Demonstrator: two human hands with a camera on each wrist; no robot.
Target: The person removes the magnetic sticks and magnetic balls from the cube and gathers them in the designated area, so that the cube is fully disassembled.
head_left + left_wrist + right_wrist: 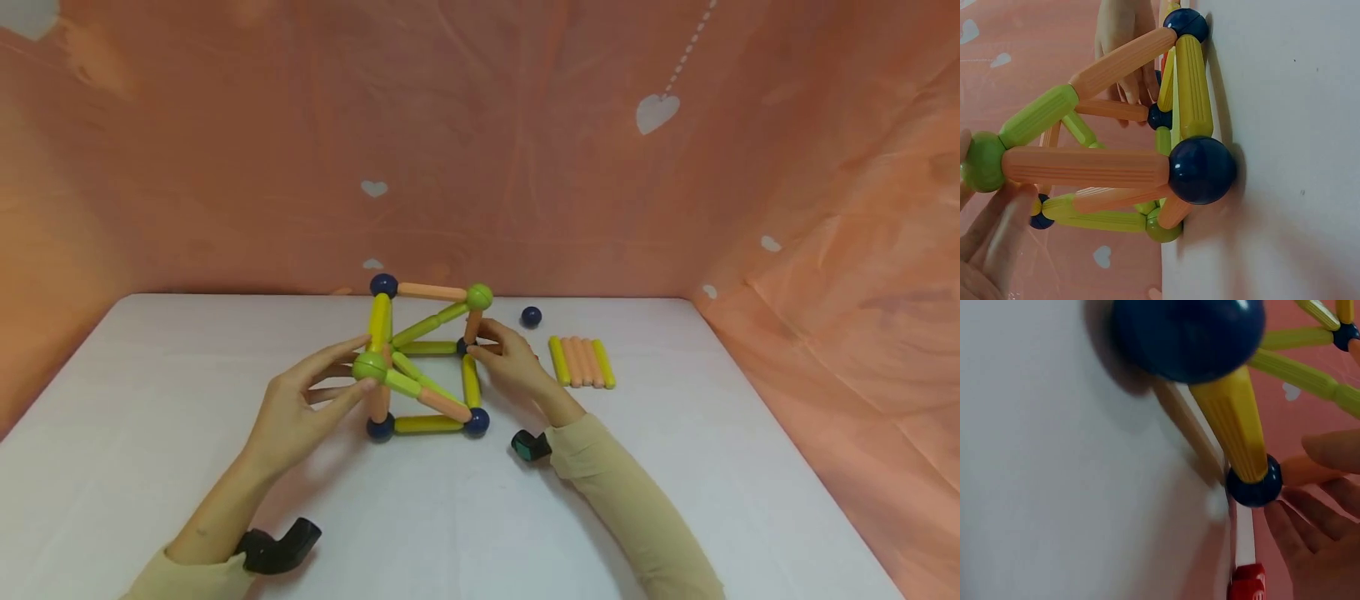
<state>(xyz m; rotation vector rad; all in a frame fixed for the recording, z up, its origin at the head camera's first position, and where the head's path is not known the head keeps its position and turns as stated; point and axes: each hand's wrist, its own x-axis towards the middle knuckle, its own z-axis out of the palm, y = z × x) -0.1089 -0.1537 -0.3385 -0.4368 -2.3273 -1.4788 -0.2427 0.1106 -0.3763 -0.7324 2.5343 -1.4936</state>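
Note:
A box-like frame of ribbed rods and balls stands on the white table. My left hand (303, 408) holds the light green ball (370, 367) at its near upper left corner, between thumb and fingers. An orange rod (1088, 167) runs from that ball down to a dark blue ball (1202, 170) on the table. At the far right corner, my right hand (517, 362) pinches the upright orange rod (1309, 472) just above a dark blue ball (1254, 482). That rod carries another green ball (480, 297). Yellow rods (429, 425) form part of the base.
A loose dark blue ball (531, 317) lies behind the right hand. To its right, several yellow and orange rods (582, 362) lie side by side. A red object (1247, 584) is partly seen in the right wrist view. An orange cloth (480, 150) hangs behind the table.

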